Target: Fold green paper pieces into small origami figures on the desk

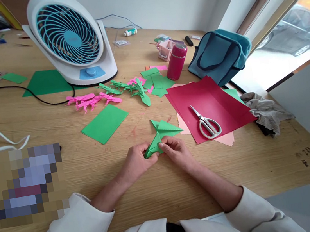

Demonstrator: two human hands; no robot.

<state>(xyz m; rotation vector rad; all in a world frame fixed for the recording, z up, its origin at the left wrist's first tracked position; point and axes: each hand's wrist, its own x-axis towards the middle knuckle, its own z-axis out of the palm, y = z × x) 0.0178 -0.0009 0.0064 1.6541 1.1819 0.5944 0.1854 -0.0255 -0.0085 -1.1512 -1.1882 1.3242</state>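
A piece of folded green paper (154, 145) is held between both my hands, above the near middle of the table. My left hand (139, 160) pinches its left end, fingers closed. My right hand (178, 151) grips its right side with thumb and fingertips. Just beyond lies another folded green paper piece (167, 128) with pointed ends; whether it touches the held one I cannot tell. A flat green paper sheet (105, 123) rests to the left. Further back are folded pink paper figures (93, 100) and folded green paper figures (141, 93).
Scissors (208, 125) lie on red paper sheets (213, 94) at the right. Behind them stand a red flask (177, 61) and a teal bag (218, 58). A white fan (69, 39) is at the back, its black cable (24, 90) crossing leftward. A blurred-out object (29, 184) lies left.
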